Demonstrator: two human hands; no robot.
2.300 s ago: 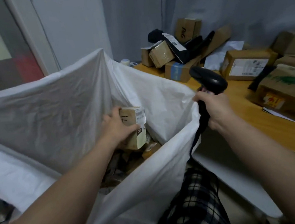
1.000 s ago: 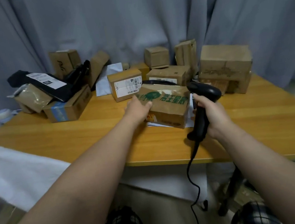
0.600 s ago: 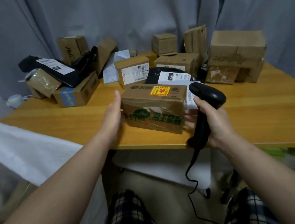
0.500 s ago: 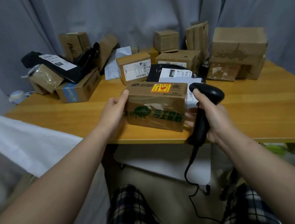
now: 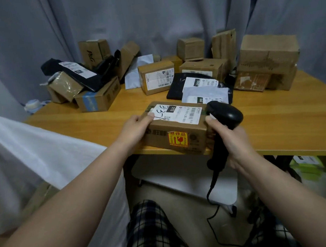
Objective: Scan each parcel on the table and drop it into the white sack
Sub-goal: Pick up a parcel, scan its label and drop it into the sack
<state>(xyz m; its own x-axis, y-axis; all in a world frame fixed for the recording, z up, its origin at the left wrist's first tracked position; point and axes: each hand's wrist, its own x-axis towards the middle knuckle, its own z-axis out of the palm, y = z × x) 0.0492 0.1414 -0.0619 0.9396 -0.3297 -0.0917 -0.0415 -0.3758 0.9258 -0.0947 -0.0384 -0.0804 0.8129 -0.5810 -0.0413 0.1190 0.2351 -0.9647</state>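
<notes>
- Parcel (image 5: 176, 134): a brown box in the middle of the frame, at the front edge of the desk (image 5: 280, 126). It sticks out a little over that edge.
- A white label (image 5: 177, 113) with bar codes and black pen marks is on its top. A red and yellow sticker (image 5: 177, 140) is on the side that faces the person.
- The left hand (image 5: 134, 129) holds the left end of the parcel. Its fingers curl round the end and its thumb lies on top, at the edge of the label.
- The right hand (image 5: 230, 136) is wrapped tight round the handle of a black scanner (image 5: 225, 116). The scanner is just beside the right end of the parcel, and the thumb touches that end.
- A black cable (image 5: 211, 199) hangs down from the scanner.
- The white sack (image 5: 29, 150) fills the left of the frame, beside the desk.
- More parcels sit at the back of the desk: a brown box with a white label (image 5: 157, 77), flat black bags (image 5: 176, 89), a big box (image 5: 268, 54) on the right, and a pile (image 5: 92, 84) in the upper left.
- A grey curtain (image 5: 165, 11) hangs behind them.
</notes>
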